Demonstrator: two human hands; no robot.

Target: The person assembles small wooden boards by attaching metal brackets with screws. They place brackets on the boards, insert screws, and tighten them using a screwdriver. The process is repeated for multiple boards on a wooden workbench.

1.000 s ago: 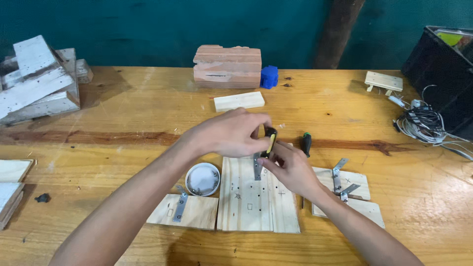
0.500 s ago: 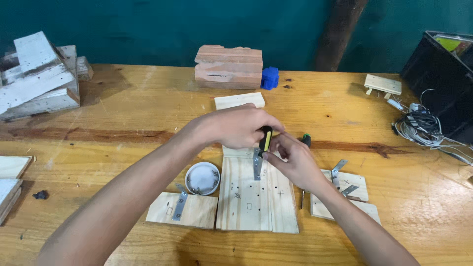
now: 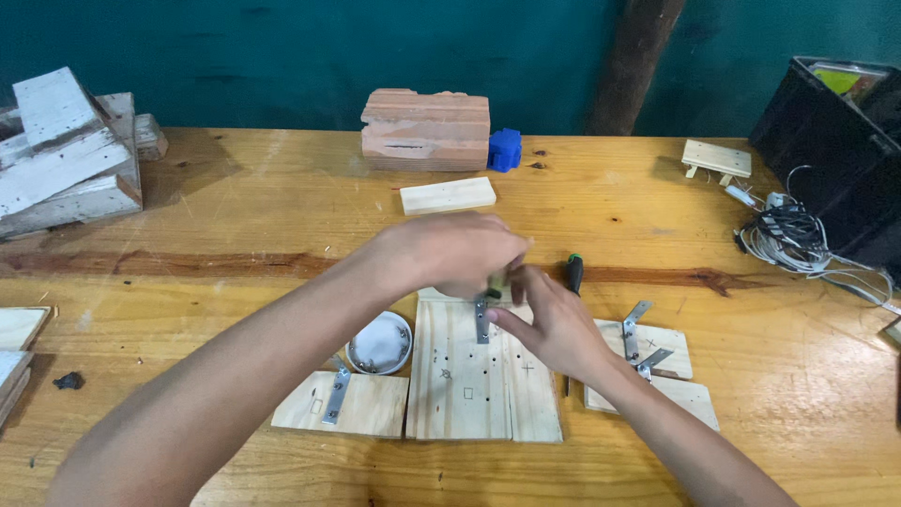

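Gripping upright screwdriver (image 3: pixel 494 284), hands (image 3: pixel 554 324) on bracket (image 3: pixel 481 317)

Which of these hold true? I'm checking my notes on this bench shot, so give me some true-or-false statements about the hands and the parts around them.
1. The left hand grips a yellow-handled screwdriver over the wooden panel. True.
2. The right hand rests its fingers by a metal bracket on that panel. True.
3. The white round dish sits right of the panel. False: it lies to its left.
4. The blue block stands beside the brick. True.
5. The bundle of cables lies at the table's left end. False: it is at the right end.
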